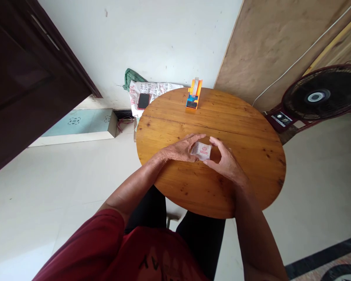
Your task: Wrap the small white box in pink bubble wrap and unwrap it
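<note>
A small block-shaped packet in whitish, translucent wrapping, with red print on its upper face, is between my two hands above the round table. My left hand curls around its left side, thumb on the near edge and fingers along the far edge. On the other side, my right hand is open in a C shape. Its thumb tip is at the packet's near right corner, and its forefinger is by the far right corner, seemingly just apart from it. What is inside the wrapping cannot be made out.
An orange and blue tape dispenser with a tape roll stands at the back of the wooden table. Beyond the table's left edge, a phone lies on a printed white sack. A large fan stands at right.
</note>
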{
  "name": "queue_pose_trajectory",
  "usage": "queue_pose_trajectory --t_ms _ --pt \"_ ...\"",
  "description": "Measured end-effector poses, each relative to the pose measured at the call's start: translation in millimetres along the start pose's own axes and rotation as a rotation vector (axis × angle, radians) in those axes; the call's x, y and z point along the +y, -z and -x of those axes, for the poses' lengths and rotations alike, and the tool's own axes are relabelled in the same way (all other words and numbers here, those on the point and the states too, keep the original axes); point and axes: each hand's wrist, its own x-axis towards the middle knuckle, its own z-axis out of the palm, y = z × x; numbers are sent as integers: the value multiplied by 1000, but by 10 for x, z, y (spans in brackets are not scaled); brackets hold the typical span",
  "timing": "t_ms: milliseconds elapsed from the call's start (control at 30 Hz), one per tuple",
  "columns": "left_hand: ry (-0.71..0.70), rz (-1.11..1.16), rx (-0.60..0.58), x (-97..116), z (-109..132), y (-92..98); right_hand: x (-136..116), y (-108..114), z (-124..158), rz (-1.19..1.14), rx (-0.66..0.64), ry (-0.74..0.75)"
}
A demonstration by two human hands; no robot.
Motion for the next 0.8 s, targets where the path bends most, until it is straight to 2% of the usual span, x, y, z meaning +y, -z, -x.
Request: queue_pose_trajectory --t_ms 300,633,800 --pt "4 1 28 -29 9 -40 94 -132 -51 26 14 54" --pt "5 54 116 -40 -35 -150 87 -128 -57 17 71 76" --pt "16 77 80 -51 -30 -89 89 -98 -49 29 20 24"
